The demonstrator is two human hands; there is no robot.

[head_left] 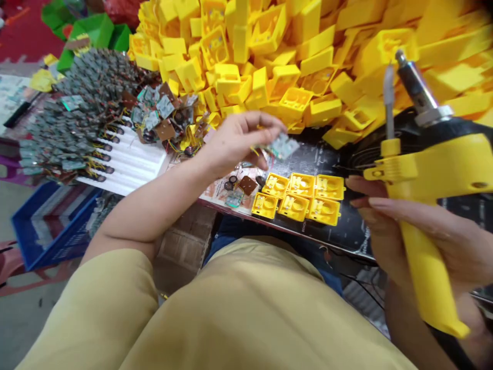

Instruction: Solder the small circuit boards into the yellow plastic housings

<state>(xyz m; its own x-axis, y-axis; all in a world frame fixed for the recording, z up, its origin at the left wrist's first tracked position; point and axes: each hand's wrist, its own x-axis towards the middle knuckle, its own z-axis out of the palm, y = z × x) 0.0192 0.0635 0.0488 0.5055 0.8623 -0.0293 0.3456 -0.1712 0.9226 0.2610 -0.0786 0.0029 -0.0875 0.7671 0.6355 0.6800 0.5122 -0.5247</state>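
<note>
Circuit board (pixel 285 147), edge in left fingers (pixel 264 136), hovers over gap between casings (pixel 302 185).

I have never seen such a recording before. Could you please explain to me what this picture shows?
There is no machine arm here: a camera on a person's head looks down at their bare hands. The left hand holds a small circuit board between its fingers. The right hand grips a yellow gun-shaped tool with a metal tip. On the table, six open yellow cases form two rows of three. Behind them is a large yellow heap; at the picture's left, many grey boards are stacked.
</note>
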